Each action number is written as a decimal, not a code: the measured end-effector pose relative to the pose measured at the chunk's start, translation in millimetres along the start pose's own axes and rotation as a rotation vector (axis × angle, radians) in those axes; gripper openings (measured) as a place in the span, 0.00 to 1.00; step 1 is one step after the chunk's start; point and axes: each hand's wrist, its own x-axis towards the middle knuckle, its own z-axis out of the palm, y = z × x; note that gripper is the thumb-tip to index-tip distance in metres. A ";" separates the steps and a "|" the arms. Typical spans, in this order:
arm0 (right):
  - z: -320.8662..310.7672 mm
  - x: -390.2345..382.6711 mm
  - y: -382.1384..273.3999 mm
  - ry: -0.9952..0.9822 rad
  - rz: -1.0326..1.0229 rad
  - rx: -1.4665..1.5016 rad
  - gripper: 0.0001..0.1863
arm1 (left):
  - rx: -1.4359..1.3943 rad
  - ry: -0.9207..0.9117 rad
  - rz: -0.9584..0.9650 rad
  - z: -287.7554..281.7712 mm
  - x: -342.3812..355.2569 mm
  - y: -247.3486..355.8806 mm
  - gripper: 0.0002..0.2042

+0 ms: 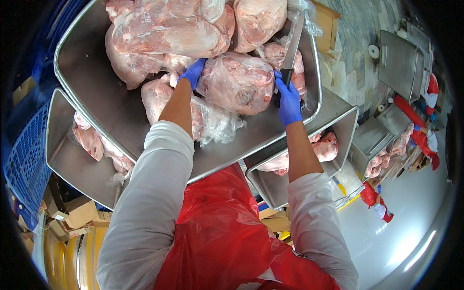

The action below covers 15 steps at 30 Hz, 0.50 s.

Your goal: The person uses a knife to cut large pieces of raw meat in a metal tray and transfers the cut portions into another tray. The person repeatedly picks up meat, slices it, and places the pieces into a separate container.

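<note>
In a large metal tub (193,169) lies a piece of raw meat in clear plastic film (238,83), between my two blue-gloved hands. My left hand (192,73) is closed on its left side, with the fingertips partly hidden against the meat. My right hand (289,101) wraps round the black handle of a long knife (293,48), beside the meat's right edge. The blade points away from me. Larger wrapped meat pieces (169,31) are heaped beyond. A smaller piece (154,99) and crumpled film (217,123) lie nearer me.
Lower metal tubs with meat stand at left (72,159) and right (333,169). A blue plastic crate (29,154) and cardboard boxes (79,212) are at the far left. Across the floor at right, people in red and white (374,200) stand near more metal tubs (398,63).
</note>
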 end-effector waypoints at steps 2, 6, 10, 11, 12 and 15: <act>-5.3 -0.2 5.2 0.026 0.019 0.033 0.18 | 0.027 0.022 -0.097 16.9 -22.3 19.1 0.36; 2.0 -3.4 0.8 0.065 0.038 0.030 0.18 | 0.009 -0.030 -0.198 17.5 -26.9 29.5 0.36; -0.6 -12.4 14.1 0.085 -0.090 -0.029 0.19 | 0.130 0.037 -0.141 24.3 -38.8 34.9 0.38; -1.5 -14.6 11.3 0.093 -0.099 -0.043 0.19 | 0.099 -0.026 -0.157 21.5 -39.2 37.7 0.38; -1.6 -22.9 10.7 0.109 -0.094 -0.058 0.19 | 0.070 -0.090 -0.189 16.3 -41.2 35.6 0.37; -7.7 -33.3 11.2 0.120 -0.025 -0.051 0.19 | 0.116 -0.164 -0.114 10.8 -44.0 34.6 0.34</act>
